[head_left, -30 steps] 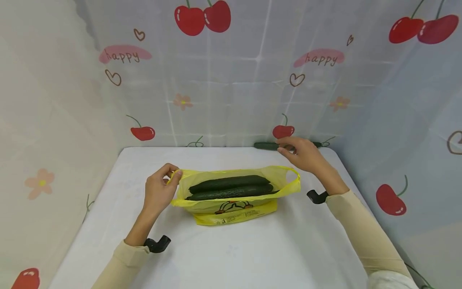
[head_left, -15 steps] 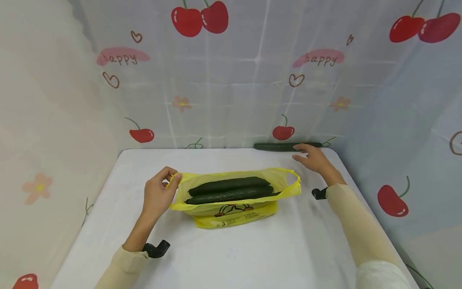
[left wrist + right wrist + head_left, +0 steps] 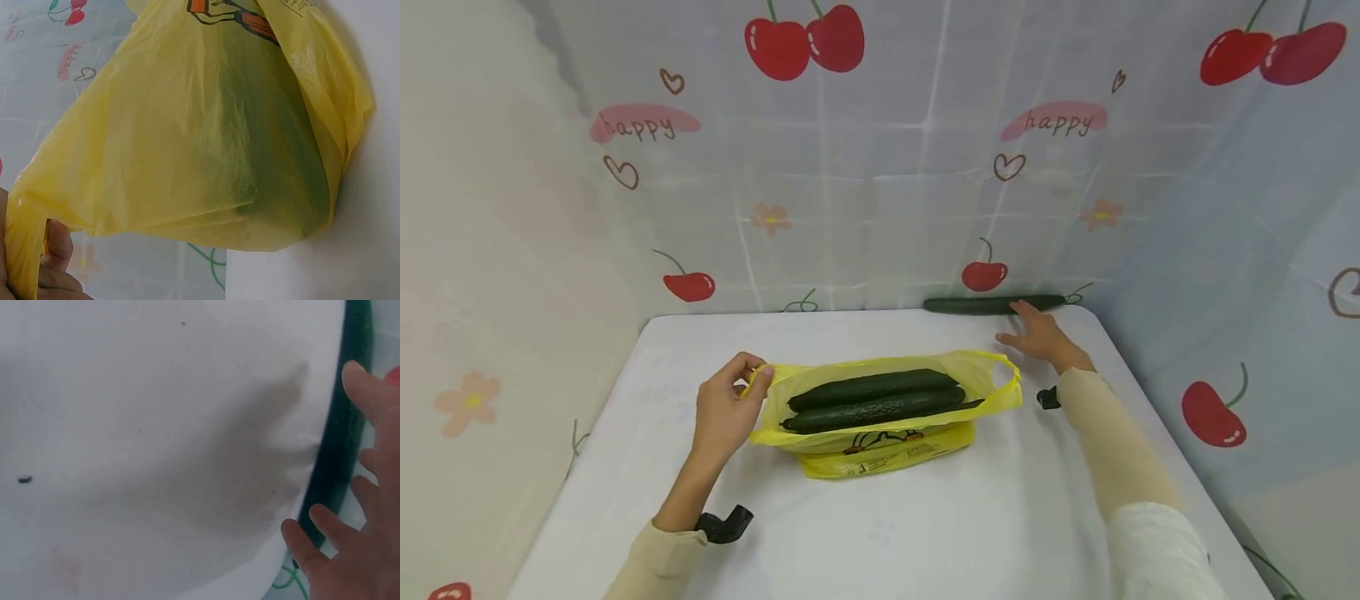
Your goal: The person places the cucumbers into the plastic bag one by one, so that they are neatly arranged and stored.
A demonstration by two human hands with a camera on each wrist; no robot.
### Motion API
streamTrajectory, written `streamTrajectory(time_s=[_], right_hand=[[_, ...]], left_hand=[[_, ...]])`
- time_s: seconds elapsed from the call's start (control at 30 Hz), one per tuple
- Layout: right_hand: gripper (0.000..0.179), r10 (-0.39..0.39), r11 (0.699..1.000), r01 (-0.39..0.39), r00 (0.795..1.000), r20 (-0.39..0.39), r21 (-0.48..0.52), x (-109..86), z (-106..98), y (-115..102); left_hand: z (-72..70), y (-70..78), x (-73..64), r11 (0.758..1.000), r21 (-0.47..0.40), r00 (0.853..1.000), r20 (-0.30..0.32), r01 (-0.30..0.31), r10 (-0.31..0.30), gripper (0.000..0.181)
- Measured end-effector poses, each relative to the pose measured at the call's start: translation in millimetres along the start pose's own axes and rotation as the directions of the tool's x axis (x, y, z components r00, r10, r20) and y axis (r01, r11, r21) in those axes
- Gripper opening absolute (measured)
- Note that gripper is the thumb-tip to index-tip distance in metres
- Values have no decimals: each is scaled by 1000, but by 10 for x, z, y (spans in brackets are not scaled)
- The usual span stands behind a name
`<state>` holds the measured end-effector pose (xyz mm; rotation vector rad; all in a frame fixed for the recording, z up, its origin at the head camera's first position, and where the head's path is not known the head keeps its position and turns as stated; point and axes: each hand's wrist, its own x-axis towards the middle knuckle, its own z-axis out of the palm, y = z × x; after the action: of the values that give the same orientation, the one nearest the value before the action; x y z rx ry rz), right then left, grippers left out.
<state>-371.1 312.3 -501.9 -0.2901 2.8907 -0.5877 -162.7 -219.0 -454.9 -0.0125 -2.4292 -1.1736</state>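
Observation:
A yellow plastic bag [image 3: 887, 462] stands open on the table, several dark green cucumbers [image 3: 872, 387] lying side by side in it. My left hand [image 3: 727, 408] pinches the bag's left handle between thumb and fingers; in the left wrist view the handle strap [image 3: 24, 250] runs through the curled fingers. A lone cucumber [image 3: 970, 306] lies along the table's far edge, toward the right. My right hand [image 3: 1045, 337] is at this cucumber with fingers spread, the fingertips overlapping its near side. In the right wrist view the spread fingers [image 3: 359, 384] reach over the cucumber [image 3: 340, 437].
The white table [image 3: 880, 533] ends at a hanging curtain [image 3: 865, 183] printed with cherries, right behind the lone cucumber. Curtain also hangs along the left and right sides. The bag's right handle loop [image 3: 1006, 375] stands up between bag and right hand.
My right hand has drawn back from above the far cucumber, to the right and toward me, its fingers spreading. The cucumber stays at the far edge. The left hand keeps holding the bag handle.

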Motion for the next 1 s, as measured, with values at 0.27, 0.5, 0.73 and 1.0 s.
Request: streamTrajectory(time_s=[0.27,0.5,0.73,1.0], right_hand=[[95,66,992,-70,997,-37,-108,95,190,72],[77,-15,994,-6,982,-187,-112,111,232,19],[61,-25,993,-6,968,-250,-121,75,219,81],[46,-9,976,-37,978,-208,-217,56,228,57]], left_hand=[[7,-4,-27,1000,-9,1000,1,-13,13,12],[-33,-16,-13,1000,-15,1000,-8,-20,20,13],[-33,20,-19,999,-28,1000,1,-28,28,13],[-34,10,-10,999,-18,999,-8,-43,43,12]])
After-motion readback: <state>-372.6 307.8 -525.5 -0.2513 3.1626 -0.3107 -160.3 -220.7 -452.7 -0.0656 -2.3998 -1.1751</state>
